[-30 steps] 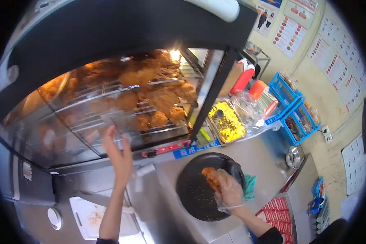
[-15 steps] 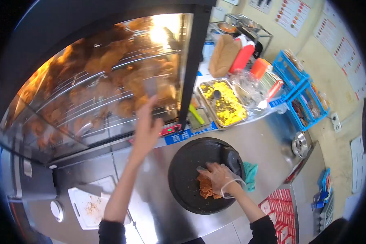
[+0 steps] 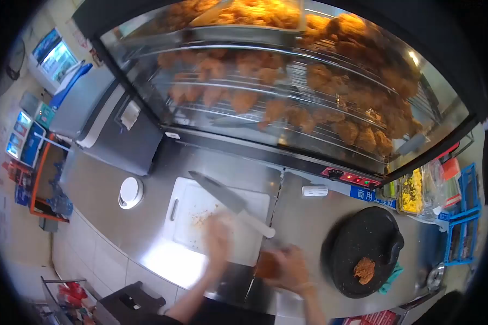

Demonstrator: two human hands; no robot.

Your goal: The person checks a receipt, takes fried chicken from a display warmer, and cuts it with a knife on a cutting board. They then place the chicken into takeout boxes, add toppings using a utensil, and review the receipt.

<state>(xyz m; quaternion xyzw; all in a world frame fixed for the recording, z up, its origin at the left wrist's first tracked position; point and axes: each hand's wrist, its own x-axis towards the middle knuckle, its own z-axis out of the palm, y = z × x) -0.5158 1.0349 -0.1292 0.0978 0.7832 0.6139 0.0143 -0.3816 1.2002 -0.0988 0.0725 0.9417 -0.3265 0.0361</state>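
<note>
My left hand [image 3: 217,241] is smeared by motion over the white cutting board [image 3: 181,200], so its fingers cannot be made out. Crumbs lie on the board beside it. A knife [image 3: 217,190] with a white handle rests across the board, its handle end near my right hand [image 3: 293,271]. That hand is closed on a reddish-brown piece of fried chicken [image 3: 267,265] just off the board's right corner. Another browned fried piece [image 3: 364,271] lies on the round black tray [image 3: 358,233] farther right.
Along the back stands a glass warming cabinet [image 3: 287,149] with several racks of fried chicken. A white round container [image 3: 130,193] is left of the board, and a small white object [image 3: 314,190] sits by the cabinet. Yellow food [image 3: 412,192] and blue baskets [image 3: 463,216] are at right.
The view has swung left. My right hand has left the black tray and holds a fried piece near the board. My left hand has come down from the cabinet front to the board.
</note>
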